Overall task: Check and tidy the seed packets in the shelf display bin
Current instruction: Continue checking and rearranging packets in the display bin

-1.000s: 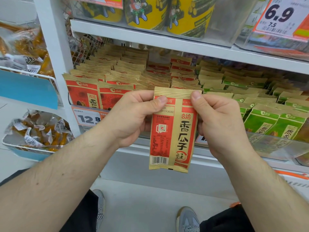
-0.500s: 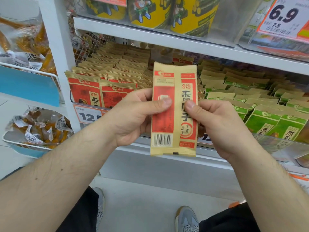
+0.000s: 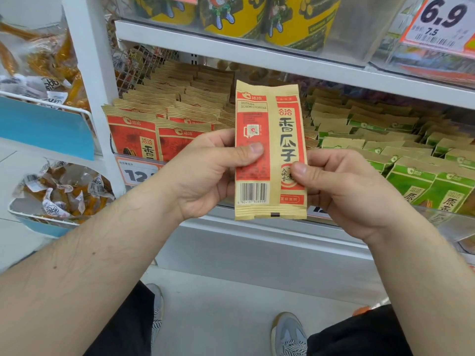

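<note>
While both hands (image 3: 205, 173) grip it, red pkt (image 3: 270, 150) reads 香瓜子 w/ barcode.

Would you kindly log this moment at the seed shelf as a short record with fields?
held item: red seed packet, upright, back side with barcode facing the camera
left hand: left hand pinches the packet's left edge, thumb on its red panel
right hand: right hand pinches the packet's lower right edge
display bin: red packets standing in rows at left, green packets at right
shelf above: yellow tubs
price tag: 6.9, upper right
</note>
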`<state>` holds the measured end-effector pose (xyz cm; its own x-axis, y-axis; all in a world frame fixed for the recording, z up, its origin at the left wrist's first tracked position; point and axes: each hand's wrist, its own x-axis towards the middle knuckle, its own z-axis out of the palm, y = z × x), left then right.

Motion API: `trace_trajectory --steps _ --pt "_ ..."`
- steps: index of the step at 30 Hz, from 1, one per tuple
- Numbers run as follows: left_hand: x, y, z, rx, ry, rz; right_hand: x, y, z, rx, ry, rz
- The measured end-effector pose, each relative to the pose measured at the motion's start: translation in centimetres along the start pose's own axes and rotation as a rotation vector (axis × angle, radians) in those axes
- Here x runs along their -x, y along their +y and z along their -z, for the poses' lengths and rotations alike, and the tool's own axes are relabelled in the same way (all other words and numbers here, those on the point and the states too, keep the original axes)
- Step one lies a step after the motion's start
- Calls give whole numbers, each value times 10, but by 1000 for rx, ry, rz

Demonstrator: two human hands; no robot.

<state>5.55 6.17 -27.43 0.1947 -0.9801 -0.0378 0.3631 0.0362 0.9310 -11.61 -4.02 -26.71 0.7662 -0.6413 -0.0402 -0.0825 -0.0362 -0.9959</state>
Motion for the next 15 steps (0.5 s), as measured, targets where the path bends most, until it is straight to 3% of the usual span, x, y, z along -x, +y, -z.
trace_trajectory --steps 3,6,10,13,15 --pt "0 1 1 -82 13 -31 0 0 -3 -36 -12 10" --pt "-6 1 6 -32 20 -34 -2 -2 -12 -393 -8 -64" --pt "-6 -2 9 -128 -67 -86 -2 1 -33 -740 -304 -173" --pt "0 -4 6 -79 -158 -77 -5 13 -39 -827 -470 -215" --pt "1 -3 4 -61 -100 -81 -5 10 -44 -720 -406 -261"
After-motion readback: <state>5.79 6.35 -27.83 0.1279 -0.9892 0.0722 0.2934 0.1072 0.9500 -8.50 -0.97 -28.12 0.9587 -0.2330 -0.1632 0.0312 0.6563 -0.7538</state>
